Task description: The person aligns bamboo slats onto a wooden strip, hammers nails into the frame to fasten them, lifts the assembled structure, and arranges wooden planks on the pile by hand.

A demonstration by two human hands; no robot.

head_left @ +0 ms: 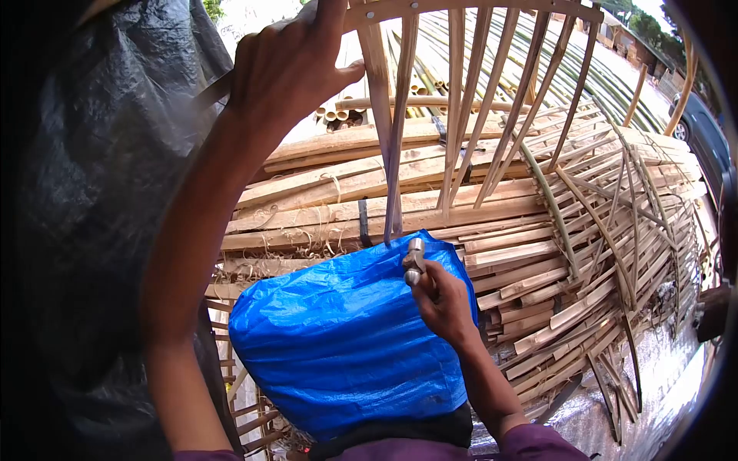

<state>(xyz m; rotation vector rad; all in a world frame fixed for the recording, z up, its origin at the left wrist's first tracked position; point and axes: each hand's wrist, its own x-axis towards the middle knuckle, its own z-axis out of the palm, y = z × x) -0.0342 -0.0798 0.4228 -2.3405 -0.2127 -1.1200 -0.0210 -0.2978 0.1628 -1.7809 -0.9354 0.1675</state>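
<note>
My left hand (288,65) is raised at the upper left, its fingers wrapped round the end of a curved wooden strip (469,6) with nail heads in it. Several thin slats (403,100) hang down from that strip in a fan. My right hand (444,303) grips a small ball-peen hammer (415,260), its metal head up, just over a blue plastic sheet (346,330) at my lap. The lower tips of two slats reach the sheet's top edge, left of the hammer. The hammer's handle is mostly hidden by my hand.
Stacked split wood strips (507,246) lie beyond the blue sheet and to the right, some bound with dark bands. A dark plastic sheet (115,154) hangs at the left. Long bamboo poles (492,61) lie farther back. A vehicle (699,134) stands at the far right.
</note>
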